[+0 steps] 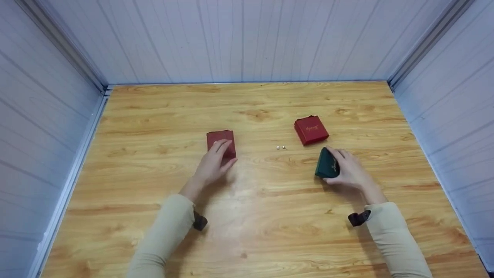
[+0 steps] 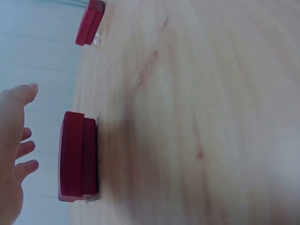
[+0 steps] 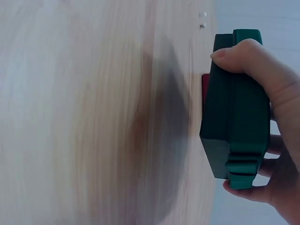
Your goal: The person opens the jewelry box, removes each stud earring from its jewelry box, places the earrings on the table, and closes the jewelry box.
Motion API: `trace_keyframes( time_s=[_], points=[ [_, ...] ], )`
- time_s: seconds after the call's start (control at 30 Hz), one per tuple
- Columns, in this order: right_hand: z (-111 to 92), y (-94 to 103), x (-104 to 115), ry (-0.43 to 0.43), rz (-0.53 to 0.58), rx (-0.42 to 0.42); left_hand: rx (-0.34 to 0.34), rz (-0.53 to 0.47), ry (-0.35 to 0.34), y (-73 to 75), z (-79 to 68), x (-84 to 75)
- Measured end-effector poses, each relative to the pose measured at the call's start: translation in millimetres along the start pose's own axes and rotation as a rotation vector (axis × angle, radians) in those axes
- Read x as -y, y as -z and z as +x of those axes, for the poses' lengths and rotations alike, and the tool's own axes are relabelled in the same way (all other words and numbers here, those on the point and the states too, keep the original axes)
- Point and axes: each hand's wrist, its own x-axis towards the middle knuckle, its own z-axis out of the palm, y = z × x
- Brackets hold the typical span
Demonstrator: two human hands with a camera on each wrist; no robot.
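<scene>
My right hand (image 1: 349, 170) grips a small dark green box (image 1: 327, 164) with gold lettering. In the right wrist view, thumb and fingers clasp the green box (image 3: 236, 108), held up over the tabletop. On the left, my left hand (image 1: 212, 160) hovers over a red box (image 1: 220, 136). The left wrist view shows its fingers spread apart from the red box (image 2: 77, 157), with nothing held. A second red box (image 1: 312, 129) with gold lettering lies beyond the green one. Two tiny pearl-like earrings (image 1: 281, 147) lie between the red boxes.
The wood-grain tabletop (image 1: 254, 216) is bounded by a pale panelled wall (image 1: 239, 42) at the back and by panels on the left (image 1: 46, 100) and right (image 1: 451, 92). A dark wrist camera (image 1: 200, 221) sticks out from the left sleeve.
</scene>
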Motion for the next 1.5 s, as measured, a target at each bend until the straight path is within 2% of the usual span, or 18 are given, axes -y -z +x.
trace_keyframes(
  time_s=[0.43, 0.77, 1.07, 1.5],
  points=[
    [-2.2, -11.9, 23.7, 0.080, 0.015, -0.043, 0.034, -0.009, -0.072, -9.7, -15.6, -15.4],
    [-2.3, -17.3, 41.9, 0.110, 0.041, -0.036, 0.083, -0.081, -0.047, -22.1, -27.7, -25.3],
    [-5.6, -20.1, 60.9, 0.156, 0.047, -0.043, 0.103, -0.106, -0.062, -32.0, -37.5, -28.2],
    [-9.8, -33.2, 84.4, 0.248, 0.068, -0.034, 0.213, -0.166, -0.104, -42.4, -49.9, -31.8]
  ],
)
